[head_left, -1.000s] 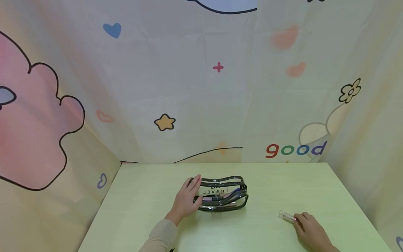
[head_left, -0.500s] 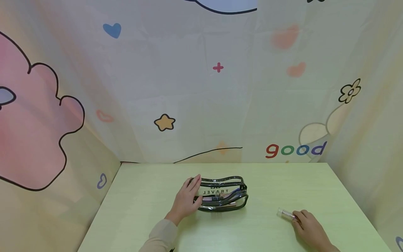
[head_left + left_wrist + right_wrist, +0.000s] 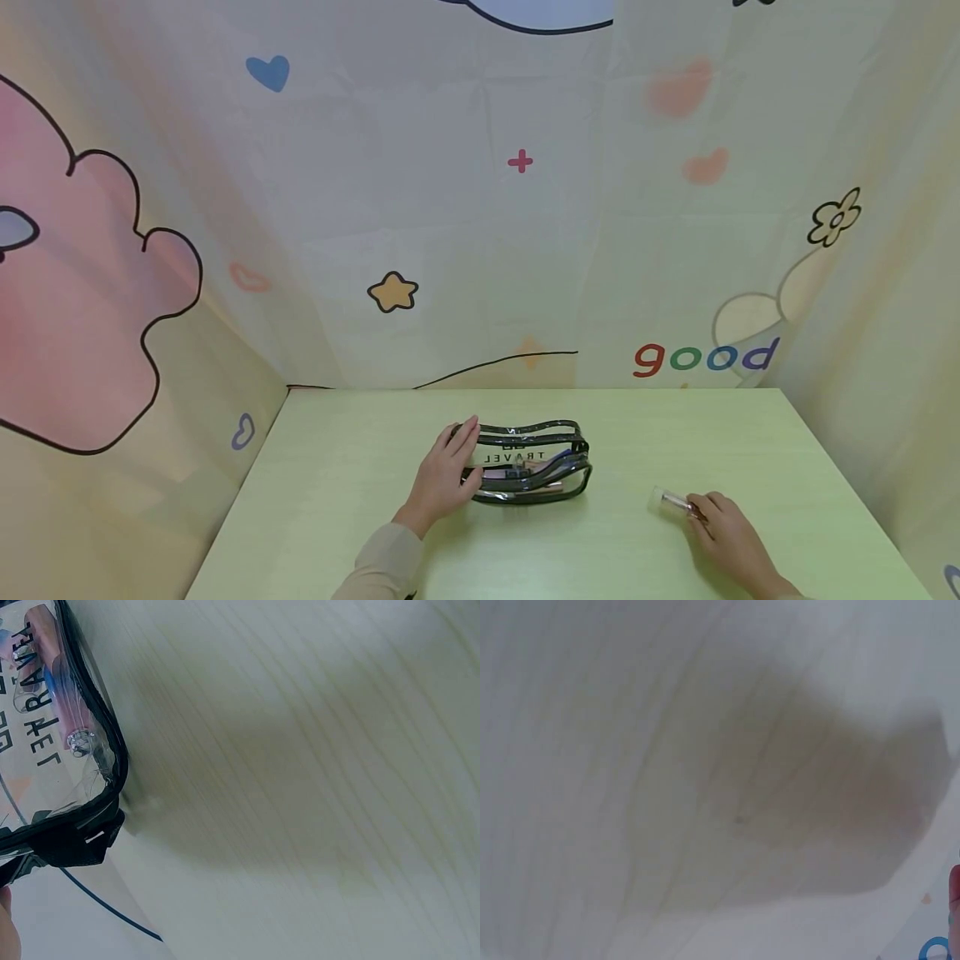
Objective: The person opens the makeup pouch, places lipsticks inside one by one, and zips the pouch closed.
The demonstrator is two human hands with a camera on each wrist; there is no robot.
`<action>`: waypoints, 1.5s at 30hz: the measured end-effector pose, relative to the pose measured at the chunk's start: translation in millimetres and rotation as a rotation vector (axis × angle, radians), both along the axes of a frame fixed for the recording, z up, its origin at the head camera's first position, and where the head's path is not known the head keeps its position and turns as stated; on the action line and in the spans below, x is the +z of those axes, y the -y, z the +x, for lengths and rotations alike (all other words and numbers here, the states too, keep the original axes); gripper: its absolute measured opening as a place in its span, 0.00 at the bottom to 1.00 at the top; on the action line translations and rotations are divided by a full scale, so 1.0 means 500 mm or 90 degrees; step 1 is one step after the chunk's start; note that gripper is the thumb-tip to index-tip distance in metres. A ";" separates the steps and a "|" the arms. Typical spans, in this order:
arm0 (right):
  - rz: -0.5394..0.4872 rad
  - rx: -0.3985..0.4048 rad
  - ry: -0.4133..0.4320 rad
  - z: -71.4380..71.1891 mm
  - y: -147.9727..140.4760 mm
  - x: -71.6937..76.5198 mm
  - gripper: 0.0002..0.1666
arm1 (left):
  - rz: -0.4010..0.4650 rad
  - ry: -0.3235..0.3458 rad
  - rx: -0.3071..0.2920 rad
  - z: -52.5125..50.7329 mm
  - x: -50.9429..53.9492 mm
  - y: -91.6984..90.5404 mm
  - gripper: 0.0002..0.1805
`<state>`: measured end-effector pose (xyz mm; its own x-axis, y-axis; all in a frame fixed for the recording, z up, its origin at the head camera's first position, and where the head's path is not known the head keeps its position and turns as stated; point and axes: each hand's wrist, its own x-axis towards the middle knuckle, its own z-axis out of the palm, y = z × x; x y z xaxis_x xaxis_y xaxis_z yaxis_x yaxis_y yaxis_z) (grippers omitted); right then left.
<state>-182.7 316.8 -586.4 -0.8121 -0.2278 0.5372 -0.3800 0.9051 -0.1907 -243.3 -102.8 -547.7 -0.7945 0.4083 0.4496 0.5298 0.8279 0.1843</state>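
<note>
A clear pouch [image 3: 525, 462] with black trim and mirrored "TRAVEL" lettering lies on the table, several slim cosmetic items inside it. At its left end my left hand [image 3: 438, 483] holds it, thumb on the near side and fingers stretched along the far side. In the left wrist view the pouch [image 3: 34, 712] fills the upper left corner, with a fingertip below it. To the right, my right hand [image 3: 726, 533] pinches a slim tube [image 3: 677, 501] with a clear end and a pinkish metallic body; the clear end points left toward the pouch. The right wrist view does not show the tube.
Pale green-yellow wood-grain tabletop [image 3: 337, 450] surrounds the pouch and both hands. A printed cloth [image 3: 465, 208] hangs behind the table's far edge and along both sides. A hand's shadow [image 3: 802, 802] falls on the tabletop in the right wrist view.
My right hand has moved a little left and toward the far edge with the tube, nearer the pouch. The left hand and the pouch have stayed in place.
</note>
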 end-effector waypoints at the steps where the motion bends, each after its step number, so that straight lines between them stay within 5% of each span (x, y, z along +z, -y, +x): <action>1: -0.001 0.007 -0.014 -0.002 0.003 0.002 0.17 | 0.000 0.001 0.000 0.000 0.000 0.000 0.33; 7: -0.012 0.036 -0.065 -0.010 0.026 0.015 0.21 | 0.003 0.003 -0.001 0.002 0.002 -0.001 0.33; 24: -0.059 0.087 -0.105 -0.036 0.071 0.047 0.24 | -0.005 -0.019 -0.001 0.003 0.002 0.001 0.33; 29: -0.076 0.117 -0.126 -0.044 0.087 0.061 0.16 | 0.002 -0.001 0.002 0.003 0.003 0.000 0.34; 36: -0.097 0.149 -0.148 -0.055 0.115 0.083 0.15 | 0.005 -0.063 -0.006 -0.002 -0.007 0.000 0.34; 40: -0.098 0.147 -0.148 -0.062 0.128 0.097 0.25 | 0.003 -0.031 -0.006 0.000 -0.002 0.001 0.34; 45: -0.108 0.133 -0.135 -0.071 0.147 0.109 0.24 | -0.002 0.002 -0.001 0.001 0.001 0.001 0.34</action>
<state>-218.3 243.3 -531.8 -0.6239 -0.2708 0.7331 -0.6010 0.7659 -0.2286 -242.6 -103.2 -547.0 -0.7955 0.4106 0.4457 0.5304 0.8275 0.1843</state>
